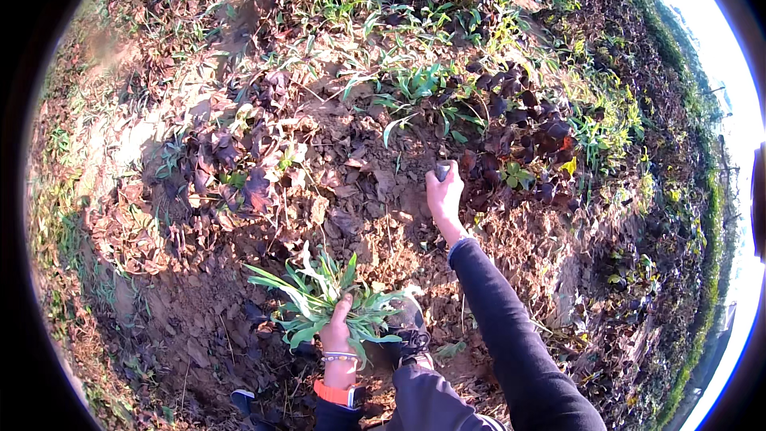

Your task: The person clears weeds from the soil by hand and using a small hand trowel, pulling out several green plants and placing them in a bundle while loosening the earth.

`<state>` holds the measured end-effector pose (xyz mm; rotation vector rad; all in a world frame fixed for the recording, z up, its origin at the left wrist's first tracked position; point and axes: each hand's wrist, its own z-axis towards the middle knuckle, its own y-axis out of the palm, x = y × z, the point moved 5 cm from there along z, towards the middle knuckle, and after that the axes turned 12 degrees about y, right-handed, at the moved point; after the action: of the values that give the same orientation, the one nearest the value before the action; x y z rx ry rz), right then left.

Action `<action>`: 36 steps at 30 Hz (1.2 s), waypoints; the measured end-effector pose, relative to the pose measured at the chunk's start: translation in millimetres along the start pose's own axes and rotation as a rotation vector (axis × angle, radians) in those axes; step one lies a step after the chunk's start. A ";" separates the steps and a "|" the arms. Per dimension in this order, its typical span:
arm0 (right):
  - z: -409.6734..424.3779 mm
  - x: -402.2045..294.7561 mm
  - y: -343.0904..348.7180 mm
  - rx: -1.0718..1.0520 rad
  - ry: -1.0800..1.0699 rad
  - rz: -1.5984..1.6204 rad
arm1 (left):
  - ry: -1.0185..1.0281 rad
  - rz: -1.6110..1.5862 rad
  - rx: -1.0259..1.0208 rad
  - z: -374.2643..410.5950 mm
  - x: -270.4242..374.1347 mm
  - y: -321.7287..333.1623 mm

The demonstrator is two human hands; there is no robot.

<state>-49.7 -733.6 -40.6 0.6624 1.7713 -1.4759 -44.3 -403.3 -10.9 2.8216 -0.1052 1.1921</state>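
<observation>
My left hand holds a thick bunch of long-leaved green plants, the thumb pressed over it. The leaves fan out on both sides, partly covering a dark laced shoe. Ahead and to the right, my right hand is closed around a dark grey object. Only its blunt end shows above the fist, so its kind cannot be told. That fist is low over loose brown soil, close to dark reddish leaves on its right. A cluster of narrow-leaved green plants grows farther ahead.
Dry, purplish-brown leaves cover the ground at the left. Green grass grows among them at the far side. A small yellow-green leafy plant stands right of my right hand. Part of another shoe shows at the lower left.
</observation>
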 end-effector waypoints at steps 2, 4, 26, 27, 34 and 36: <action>31.7 -2.0 27.5 0.084 0.011 -0.027 | 0.124 -0.115 -0.067 17.3 -14.1 -4.7; 38.5 -4.2 41.7 0.067 0.035 -0.031 | 0.088 0.124 -0.209 24.8 -15.5 -6.9; 24.1 10.7 -27.7 0.130 0.067 -0.171 | -0.008 0.019 -0.038 27.0 -23.7 0.4; 20.2 12.0 -14.8 0.168 0.055 -0.192 | 0.039 -0.112 -0.039 27.5 -24.0 -2.3; 28.7 45.4 5.3 0.016 -0.045 -0.356 | 0.241 0.237 -0.336 15.1 -13.2 -8.5; 28.5 44.3 5.6 -0.015 -0.044 -0.343 | 0.463 0.519 -0.426 8.9 -7.8 -7.7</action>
<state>-66.3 -763.0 -81.5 0.3243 1.9285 -1.6847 -42.6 -396.2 -23.0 2.1444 -0.9712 1.6413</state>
